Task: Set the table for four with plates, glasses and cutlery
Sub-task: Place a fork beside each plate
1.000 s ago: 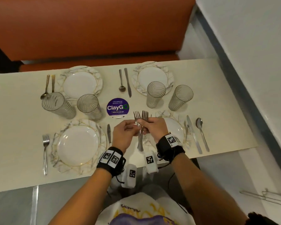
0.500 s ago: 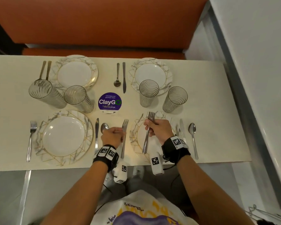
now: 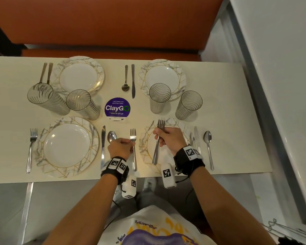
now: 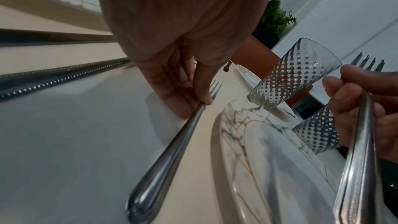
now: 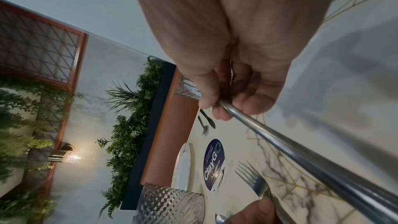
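Left hand (image 4: 172, 77) pinches a fork (image 4: 172, 144) near its neck, fingertips (image 4: 183, 108) down on the pale worktop (image 4: 64, 142); fork lies flat, handle toward camera, tines away. Just right of it, a marble-patterned plate (image 4: 269, 168) with gold lines. Two textured glasses (image 4: 295, 77) stand beyond the plate. At right edge, right hand (image 4: 361, 101) grips a second fork (image 4: 359, 168), held above the plate, tines up. Green plant (image 4: 273, 18) in background.

L grip (image 3: 121, 147) & R grip (image 3: 168, 139) curled, forearms parallel.
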The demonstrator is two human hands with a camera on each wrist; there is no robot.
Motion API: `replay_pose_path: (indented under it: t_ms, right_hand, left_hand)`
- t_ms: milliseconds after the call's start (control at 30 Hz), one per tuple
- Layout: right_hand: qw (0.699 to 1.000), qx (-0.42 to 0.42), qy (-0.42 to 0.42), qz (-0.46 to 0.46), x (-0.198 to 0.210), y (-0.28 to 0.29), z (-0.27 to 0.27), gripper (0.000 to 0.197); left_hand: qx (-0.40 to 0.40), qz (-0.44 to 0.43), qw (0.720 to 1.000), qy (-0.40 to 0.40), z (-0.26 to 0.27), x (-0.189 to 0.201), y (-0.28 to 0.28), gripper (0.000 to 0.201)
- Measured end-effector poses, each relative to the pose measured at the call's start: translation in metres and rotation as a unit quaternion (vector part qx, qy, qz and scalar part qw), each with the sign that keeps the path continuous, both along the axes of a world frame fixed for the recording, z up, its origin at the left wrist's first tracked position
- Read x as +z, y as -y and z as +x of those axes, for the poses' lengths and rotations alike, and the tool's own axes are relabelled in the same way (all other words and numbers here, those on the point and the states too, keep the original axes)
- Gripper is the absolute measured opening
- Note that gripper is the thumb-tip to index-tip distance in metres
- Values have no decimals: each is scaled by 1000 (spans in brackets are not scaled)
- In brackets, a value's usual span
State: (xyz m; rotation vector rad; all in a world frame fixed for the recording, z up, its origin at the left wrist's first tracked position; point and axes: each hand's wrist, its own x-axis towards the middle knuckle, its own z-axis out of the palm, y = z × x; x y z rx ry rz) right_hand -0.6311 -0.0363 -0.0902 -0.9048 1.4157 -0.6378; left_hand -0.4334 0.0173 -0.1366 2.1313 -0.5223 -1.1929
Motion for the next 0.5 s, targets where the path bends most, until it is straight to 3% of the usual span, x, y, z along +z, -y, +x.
replay_pose_path:
  t_ms: [200, 300, 400, 500]
  right_hand:
    - [1000, -3, -9, -4, 1, -2, 2, 21]
    - [1000, -10, -21, -11, 2, -4, 4, 20]
    - [999, -6, -23, -21, 9, -4, 11, 19]
    - [999, 6, -19, -41, 25, 2, 27, 20]
  left_hand:
    - [-35, 1, 999, 17, 4, 1, -3, 13]
    - [-56, -10, 995, 78, 6, 7, -5, 18]
    - [-63, -81, 986, 133, 2, 28, -5, 21]
    - [-119, -150, 978, 79, -1, 53, 4, 27]
